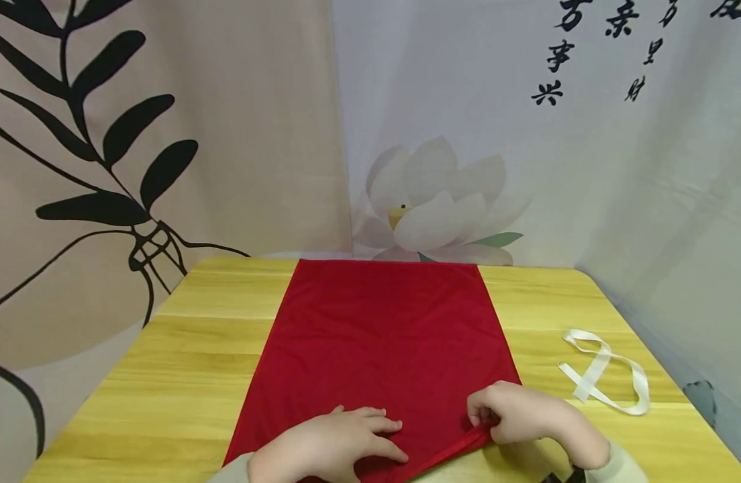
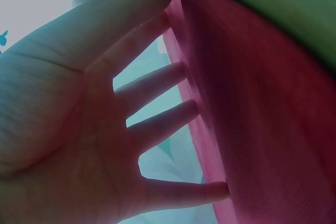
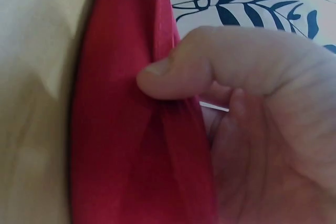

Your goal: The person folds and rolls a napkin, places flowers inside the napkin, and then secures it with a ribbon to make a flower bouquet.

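Observation:
A red cloth (image 1: 388, 322) lies flat down the middle of the table, its far edge at the table's back edge. Near its front my left hand (image 1: 340, 443) rests on it with fingers spread; in the left wrist view the straight fingertips (image 2: 189, 109) touch the fabric. At the near right corner my right hand (image 1: 521, 416) pinches the cloth's edge, which is slightly raised there. Seen from the right wrist, the thumb (image 3: 163, 80) presses on a folded hem, with the fingers behind the fabric mostly hidden.
A white ribbon (image 1: 639, 386) lies in a loose loop on the yellow wooden table (image 1: 153, 376), right of the cloth. Behind the table hangs a pale curtain (image 1: 274, 134) printed with dark leaves, a lotus and writing.

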A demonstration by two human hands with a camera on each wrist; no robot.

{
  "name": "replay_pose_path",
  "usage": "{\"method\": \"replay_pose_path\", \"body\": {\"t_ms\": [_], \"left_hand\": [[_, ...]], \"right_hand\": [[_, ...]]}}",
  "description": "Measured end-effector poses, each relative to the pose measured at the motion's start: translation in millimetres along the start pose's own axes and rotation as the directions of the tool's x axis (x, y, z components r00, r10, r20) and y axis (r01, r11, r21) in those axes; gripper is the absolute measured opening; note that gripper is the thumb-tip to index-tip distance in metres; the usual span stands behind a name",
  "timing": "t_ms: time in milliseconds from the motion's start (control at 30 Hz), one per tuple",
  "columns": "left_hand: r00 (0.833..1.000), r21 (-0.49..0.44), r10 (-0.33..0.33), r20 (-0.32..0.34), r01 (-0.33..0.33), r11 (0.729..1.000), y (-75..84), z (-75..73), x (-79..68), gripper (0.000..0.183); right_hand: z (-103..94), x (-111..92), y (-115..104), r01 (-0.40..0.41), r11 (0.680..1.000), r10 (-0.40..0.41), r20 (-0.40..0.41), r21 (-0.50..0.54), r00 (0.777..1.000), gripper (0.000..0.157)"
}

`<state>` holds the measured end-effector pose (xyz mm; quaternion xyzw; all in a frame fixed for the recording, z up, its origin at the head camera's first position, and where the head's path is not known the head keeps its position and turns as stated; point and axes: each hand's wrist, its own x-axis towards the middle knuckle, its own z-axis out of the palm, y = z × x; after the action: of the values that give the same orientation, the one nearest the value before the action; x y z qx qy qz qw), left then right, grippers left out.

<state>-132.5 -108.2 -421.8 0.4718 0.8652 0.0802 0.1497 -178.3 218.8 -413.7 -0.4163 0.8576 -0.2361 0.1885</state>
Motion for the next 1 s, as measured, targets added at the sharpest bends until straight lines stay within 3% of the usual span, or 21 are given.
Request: {"method": "replay_pose_path", "body": {"t_ms": [267, 633, 800, 1000], "left_hand": [[1.000, -0.019, 0.002, 0.018, -0.001, 1.000, -2.4, -2.5, -0.6, 0.059], [1.000, -0.071, -0.025, 0.014, 0.026, 0.997, 3.4, -3.9, -1.5, 0.043], [0.999, -0.046, -0.032, -0.017, 0.031, 0.998, 5.0, -2.9, 0.0, 0.034], [0.993, 0.021, 0.017, -0.119, -0.015, 1.000, 3.4, 0.2, 4.8, 0.019]], "right_hand": [[-14.0, -7, 11, 0.028, 0.998, -0.025, -0.041, 0.053, 0.999, 0.039], [-24.6, -13, 39, 0.034, 0.974, -0.030, -0.024, 0.222, 0.999, 0.034], [-26.9, -16, 46, 0.029, 0.965, -0.022, -0.032, 0.262, 0.999, 0.032], [-29.0, -19, 51, 0.062, 0.964, -0.048, -0.062, 0.260, 0.997, 0.031]]}}
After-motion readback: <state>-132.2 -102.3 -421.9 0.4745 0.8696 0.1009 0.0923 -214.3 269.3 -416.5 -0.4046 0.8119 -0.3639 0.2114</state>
